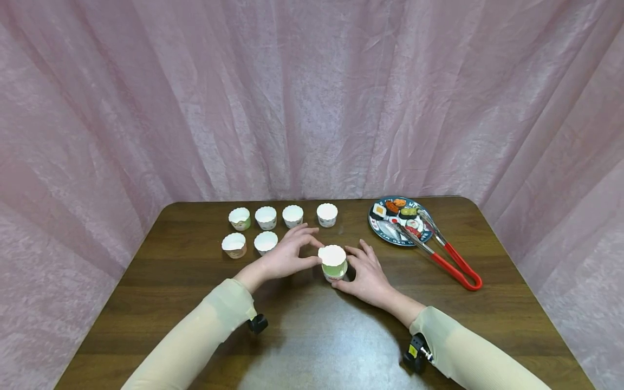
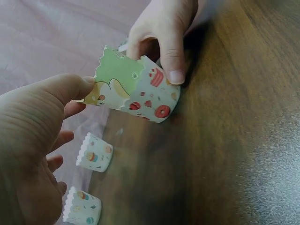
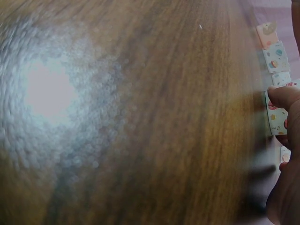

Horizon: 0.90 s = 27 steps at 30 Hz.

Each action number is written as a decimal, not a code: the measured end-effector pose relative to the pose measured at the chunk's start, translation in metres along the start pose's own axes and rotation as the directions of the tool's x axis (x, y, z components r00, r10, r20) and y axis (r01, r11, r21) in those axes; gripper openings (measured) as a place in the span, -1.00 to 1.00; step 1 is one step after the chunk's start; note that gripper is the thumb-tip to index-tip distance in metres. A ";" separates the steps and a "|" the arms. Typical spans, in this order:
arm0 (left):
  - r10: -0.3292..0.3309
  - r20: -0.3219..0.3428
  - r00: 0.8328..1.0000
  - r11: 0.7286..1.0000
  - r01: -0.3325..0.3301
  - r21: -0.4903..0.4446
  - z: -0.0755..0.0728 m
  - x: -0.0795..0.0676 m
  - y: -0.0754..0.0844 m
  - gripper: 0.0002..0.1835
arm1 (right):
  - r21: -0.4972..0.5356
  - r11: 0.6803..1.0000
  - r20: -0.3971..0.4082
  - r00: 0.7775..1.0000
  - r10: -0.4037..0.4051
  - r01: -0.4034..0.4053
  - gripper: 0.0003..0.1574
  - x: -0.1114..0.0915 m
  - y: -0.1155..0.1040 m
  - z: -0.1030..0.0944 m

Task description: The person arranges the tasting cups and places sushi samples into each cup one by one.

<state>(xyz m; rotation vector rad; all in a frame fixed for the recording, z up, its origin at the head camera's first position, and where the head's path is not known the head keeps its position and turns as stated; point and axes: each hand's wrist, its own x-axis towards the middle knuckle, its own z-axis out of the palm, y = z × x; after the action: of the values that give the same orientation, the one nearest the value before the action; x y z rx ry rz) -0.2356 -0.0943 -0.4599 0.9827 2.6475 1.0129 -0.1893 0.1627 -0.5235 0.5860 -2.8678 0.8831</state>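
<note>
At the middle of the table, a green paper baking cup (image 1: 334,270) sits partly inside a white paper baking cup with red dessert prints (image 2: 154,98). My left hand (image 1: 287,257) pinches the green cup's rim between thumb and fingers. From the other side, my right hand (image 1: 366,277) grips the lower white cup, its thumb near the base. In the left wrist view the green cup stands partly out of the white one. The right wrist view catches only part of the right hand (image 3: 287,122) and the cup's side.
Behind and left of my hands stand several paper cups, including a green one (image 1: 240,219), an orange-brown one (image 1: 234,246) and a lone white one (image 1: 327,215). On the right, red-handled tongs (image 1: 455,265) lean on a plate (image 1: 400,243) of sushi pieces. A pink curtain (image 1: 312,108) hangs behind.
</note>
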 end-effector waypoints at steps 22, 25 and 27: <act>-0.024 -0.179 0.984 0.994 0.042 0.096 -0.035 -0.004 -0.016 -0.72 | 0.014 1.000 -0.009 1.000 0.007 -0.007 -0.28 -0.001 0.000 0.001; -0.037 -0.210 0.977 0.986 0.071 0.154 -0.036 -0.005 -0.022 -0.71 | 0.017 1.000 -0.003 1.000 0.015 -0.015 -0.28 -0.002 0.000 0.000; -0.055 -0.217 0.975 0.979 0.096 0.180 -0.036 -0.005 -0.027 -0.70 | 0.018 1.000 -0.002 1.000 0.016 -0.016 -0.28 -0.002 0.000 0.000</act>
<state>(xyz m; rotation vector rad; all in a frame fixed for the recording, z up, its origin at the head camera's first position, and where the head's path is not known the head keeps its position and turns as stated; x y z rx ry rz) -0.2582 -0.1321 -0.4501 0.8412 2.9782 0.9080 -0.1876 0.1629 -0.5239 0.5636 -2.8695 0.9120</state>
